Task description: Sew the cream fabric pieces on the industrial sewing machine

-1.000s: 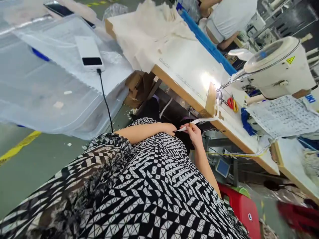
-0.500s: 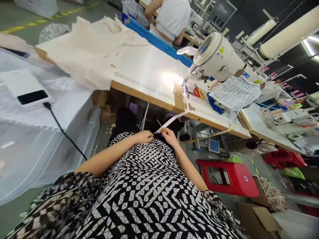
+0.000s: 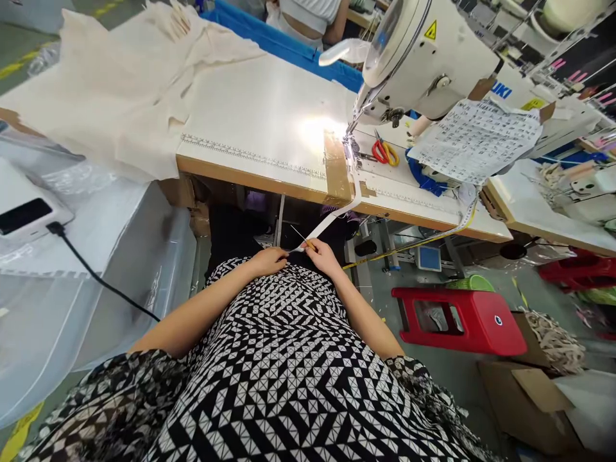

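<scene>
A white strip runs from the needle area of the sewing machine over the table's front edge down to my lap. My left hand is closed on the end of this strip. Close to its right, my right hand pinches the strip too, and a thin pointed tool with a yellowish handle sticks out from its fingers. Red and yellow scissors lie on the table just right of the needle.
Cream fabric covers the left of the white table. A plastic bin with a white device is at my left. A red stool and cardboard box stand right. A person sits beyond the table.
The view has shifted closer to the table and machine. Both hands remain together at my lap on the strip, with the fingers slightly shifted.
</scene>
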A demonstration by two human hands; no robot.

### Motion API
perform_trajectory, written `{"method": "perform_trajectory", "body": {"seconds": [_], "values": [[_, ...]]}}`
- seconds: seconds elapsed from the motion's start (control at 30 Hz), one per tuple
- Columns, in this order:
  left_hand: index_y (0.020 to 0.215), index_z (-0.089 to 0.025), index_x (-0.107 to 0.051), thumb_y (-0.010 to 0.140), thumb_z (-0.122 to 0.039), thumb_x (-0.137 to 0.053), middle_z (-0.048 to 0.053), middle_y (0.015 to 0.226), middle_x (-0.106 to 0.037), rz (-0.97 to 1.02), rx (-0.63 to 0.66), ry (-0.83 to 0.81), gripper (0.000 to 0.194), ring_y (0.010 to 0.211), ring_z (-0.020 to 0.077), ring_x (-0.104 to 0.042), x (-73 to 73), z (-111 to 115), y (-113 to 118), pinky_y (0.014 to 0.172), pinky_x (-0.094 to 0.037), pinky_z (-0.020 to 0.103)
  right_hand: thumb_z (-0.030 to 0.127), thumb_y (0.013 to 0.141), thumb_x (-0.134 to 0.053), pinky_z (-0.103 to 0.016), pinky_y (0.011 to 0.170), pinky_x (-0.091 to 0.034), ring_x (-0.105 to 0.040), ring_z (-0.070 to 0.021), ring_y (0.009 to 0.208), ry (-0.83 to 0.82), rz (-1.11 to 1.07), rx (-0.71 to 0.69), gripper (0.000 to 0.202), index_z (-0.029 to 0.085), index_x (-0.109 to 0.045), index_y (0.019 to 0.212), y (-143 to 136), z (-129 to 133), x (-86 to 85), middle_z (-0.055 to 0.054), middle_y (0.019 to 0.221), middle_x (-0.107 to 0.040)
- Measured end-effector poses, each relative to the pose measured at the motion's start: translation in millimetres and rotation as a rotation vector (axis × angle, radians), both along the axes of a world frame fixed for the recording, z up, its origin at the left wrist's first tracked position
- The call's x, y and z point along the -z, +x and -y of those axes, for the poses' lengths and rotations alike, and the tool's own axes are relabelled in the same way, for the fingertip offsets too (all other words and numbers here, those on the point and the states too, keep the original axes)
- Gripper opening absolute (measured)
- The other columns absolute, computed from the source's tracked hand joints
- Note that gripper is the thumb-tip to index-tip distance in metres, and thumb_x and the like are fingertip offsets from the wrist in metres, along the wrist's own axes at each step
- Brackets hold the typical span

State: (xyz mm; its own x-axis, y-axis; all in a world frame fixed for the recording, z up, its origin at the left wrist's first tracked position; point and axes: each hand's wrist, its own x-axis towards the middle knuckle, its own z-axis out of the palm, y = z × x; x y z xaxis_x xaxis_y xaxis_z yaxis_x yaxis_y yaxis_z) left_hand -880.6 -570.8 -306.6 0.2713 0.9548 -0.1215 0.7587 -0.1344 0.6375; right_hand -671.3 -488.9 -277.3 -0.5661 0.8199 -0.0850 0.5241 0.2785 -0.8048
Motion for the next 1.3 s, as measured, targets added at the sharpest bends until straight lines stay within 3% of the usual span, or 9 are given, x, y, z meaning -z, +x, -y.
{"method": "perform_trajectory", "body": {"seconds": [0.3, 0.5, 0.7, 0.83, 1.1, 1.3], "values": [[0.123, -0.018, -0.073, 0.09, -0.03, -0.049, 0.009, 0.124, -0.075, 0.031, 0.006, -0.052, 0.043, 0.118, 0.0267, -0.069, 2.5, -1, -5, 0.107, -0.052, 0.036, 0.023, 0.084, -0.049, -0.026, 0.066, -0.034, -0.049, -0.0157, 0.068, 0.035, 0.018, -0.005, 0.022, 0.017, -0.068, 0.093, 1, 8, -8.0, 0.001, 0.075, -0.059], [0.123, -0.02, -0.073, 0.09, -0.033, -0.048, 0.007, 0.126, -0.075, -0.007, 0.029, -0.054, 0.044, 0.122, 0.0264, -0.067, -5.0, 0, -7, 0.109, -0.051, 0.037, 0.02, 0.084, -0.047, -0.026, 0.066, -0.033, -0.046, -0.0153, 0.065, 0.059, -0.027, 0.022, 0.025, 0.016, -0.068, 0.096, 3, 14, -12.7, 0.001, 0.076, -0.061], [0.127, -0.013, -0.07, 0.092, -0.038, -0.045, 0.013, 0.13, -0.072, -0.06, 0.054, -0.067, 0.05, 0.123, 0.0293, -0.067, -12.5, 4, -13, 0.111, -0.05, 0.044, 0.017, 0.082, -0.048, -0.026, 0.068, -0.033, -0.047, -0.0148, 0.067, 0.051, -0.105, 0.066, 0.024, 0.015, -0.068, 0.093, -1, 18, -14.4, 0.0, 0.08, -0.063], [0.13, -0.015, -0.069, 0.092, -0.039, -0.044, 0.012, 0.133, -0.072, -0.063, 0.056, -0.089, 0.051, 0.125, 0.0276, -0.066, -14.8, 4, -14, 0.112, -0.05, 0.043, 0.016, 0.082, -0.048, -0.026, 0.068, -0.033, -0.047, -0.0149, 0.067, 0.044, -0.154, 0.069, 0.023, 0.015, -0.069, 0.093, 0, 17, -16.3, 0.001, 0.078, -0.062], [0.131, -0.014, -0.068, 0.092, -0.038, -0.044, 0.012, 0.134, -0.071, -0.023, 0.024, -0.138, 0.052, 0.126, 0.0265, -0.066, -11.7, 4, -14, 0.113, -0.048, 0.042, 0.015, 0.083, -0.047, -0.025, 0.065, -0.032, -0.048, -0.0145, 0.066, 0.031, -0.225, 0.06, 0.021, 0.017, -0.067, 0.091, -2, 11, -12.2, 0.003, 0.074, -0.058], [0.131, -0.012, -0.068, 0.093, -0.04, -0.045, 0.014, 0.133, -0.071, -0.017, 0.021, -0.185, 0.052, 0.125, 0.027, -0.067, -17.1, -2, -16, 0.112, -0.049, 0.041, 0.016, 0.083, -0.048, -0.025, 0.065, -0.033, -0.049, -0.0148, 0.067, 0.005, -0.277, 0.084, 0.02, 0.016, -0.067, 0.091, -2, 10, -9.3, 0.002, 0.074, -0.058]]}}
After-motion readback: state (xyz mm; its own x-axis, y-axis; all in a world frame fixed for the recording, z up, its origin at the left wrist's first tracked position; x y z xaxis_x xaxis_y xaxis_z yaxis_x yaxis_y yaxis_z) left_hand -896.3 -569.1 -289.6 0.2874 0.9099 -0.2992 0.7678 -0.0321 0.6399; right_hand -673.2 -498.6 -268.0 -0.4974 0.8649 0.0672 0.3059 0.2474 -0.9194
